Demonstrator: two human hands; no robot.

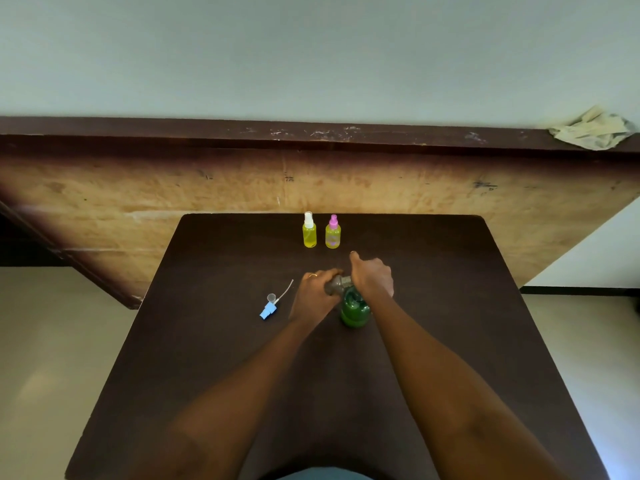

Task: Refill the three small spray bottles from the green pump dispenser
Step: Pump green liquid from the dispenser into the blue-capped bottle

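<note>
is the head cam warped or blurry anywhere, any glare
Head view: wide-angle warp splays the dark table and slants the ends of the wooden panel; the small bottle gripped by the left hand is dim and smeared; the two yellow spray bottles look crisp; no hard glare, just soft sheen on the floor.

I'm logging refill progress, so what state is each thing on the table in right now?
Green pump dispenser: upright, right hand gripping its top.
Third small bottle: gripped by the left hand beside that top.
Blue spray cap: off, lying on the table.
White-capped spray bottle: upright, capped, yellow liquid inside.
Pink-capped spray bottle: upright, capped, yellow liquid inside.
</note>
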